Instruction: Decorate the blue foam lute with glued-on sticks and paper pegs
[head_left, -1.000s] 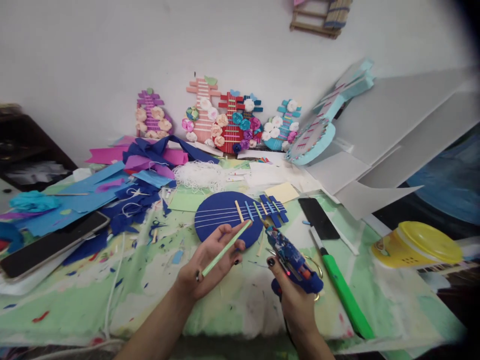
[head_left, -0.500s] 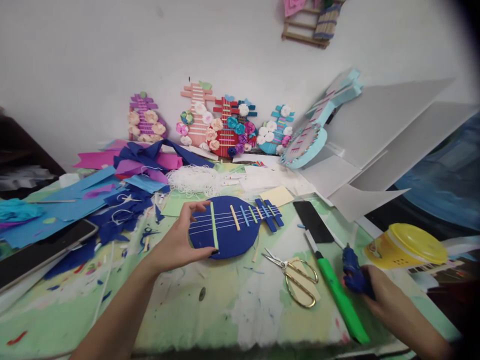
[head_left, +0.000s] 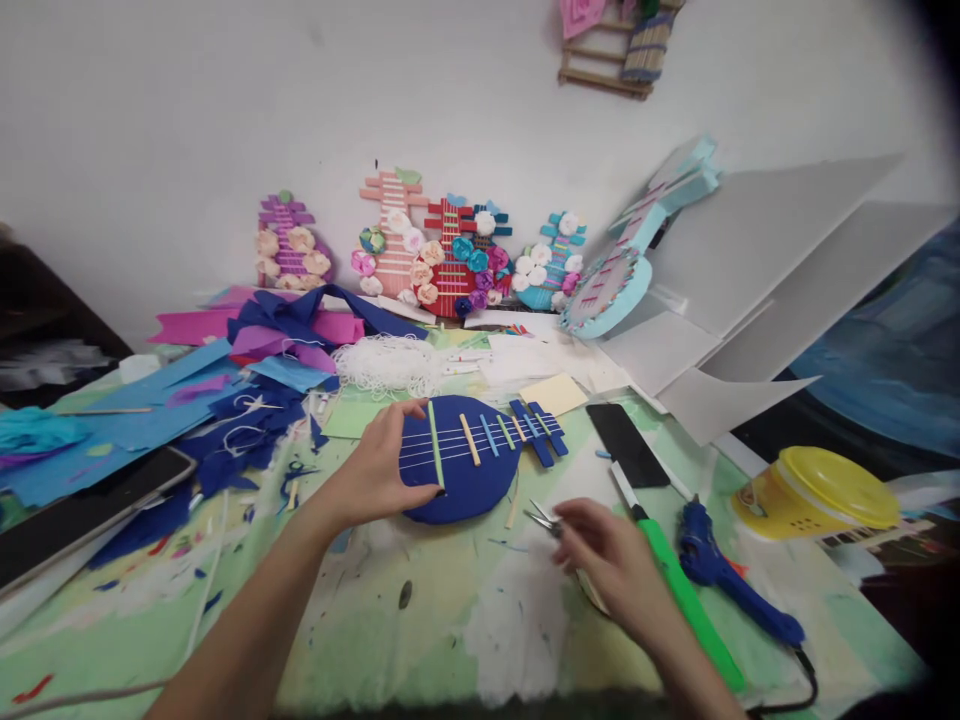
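A dark blue lute-shaped craft piece point(head_left: 472, 485) lies flat on the table, with white strings and small coloured strips across it. My left hand point(head_left: 379, 465) grips its rounded left end, thumb and fingers at the two ends of a light green strip point(head_left: 436, 445). Over the gold-handled scissors point(head_left: 546, 520) is my right hand point(head_left: 600, 560), fingers apart and slightly blurred; it hides most of the handles. The blue glue gun point(head_left: 724, 575) rests on the table to the right, beside a green-handled cutter point(head_left: 686, 600).
A black phone point(head_left: 628, 445) lies behind the cutter, and a yellow-lidded tub point(head_left: 817, 490) stands at the right. White string point(head_left: 390, 362) and blue paper scraps point(head_left: 255, 430) lie at the back and left. Decorated lutes point(head_left: 450, 250) lean on the wall.
My right hand has let go of the glue gun and moved left to the scissors. The glue gun now lies on the table. My left hand and the blue piece's left end have shifted slightly right.
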